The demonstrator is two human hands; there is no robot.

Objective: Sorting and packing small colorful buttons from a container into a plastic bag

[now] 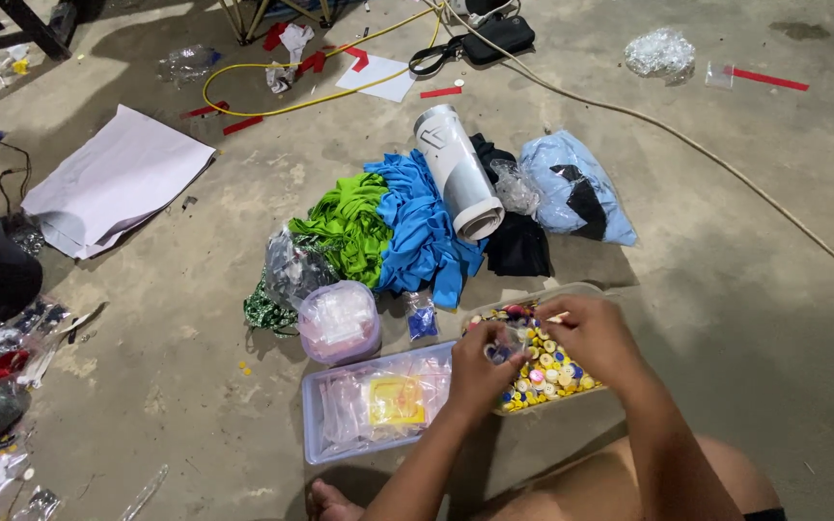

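I sit on a concrete floor with both hands over a clear tray (586,289) full of small coloured buttons (554,371). My left hand (480,365) pinches a small clear plastic bag (509,342) above the tray's near left part. My right hand (596,340) hovers beside it, fingers closed on something small and pale that I cannot make out. Left of the tray lies a rectangular clear container (313,425) with little plastic bags and a yellow packet (396,400) inside.
A round lidded tub (340,323) stands left of the tray. Behind it lie green cloth (349,224), blue cloth (424,232), a rolled white sheet (456,169), black cloth and a bagged blue garment (576,188). Paper sheets (113,178), yellow cable (291,101) and scraps litter the floor.
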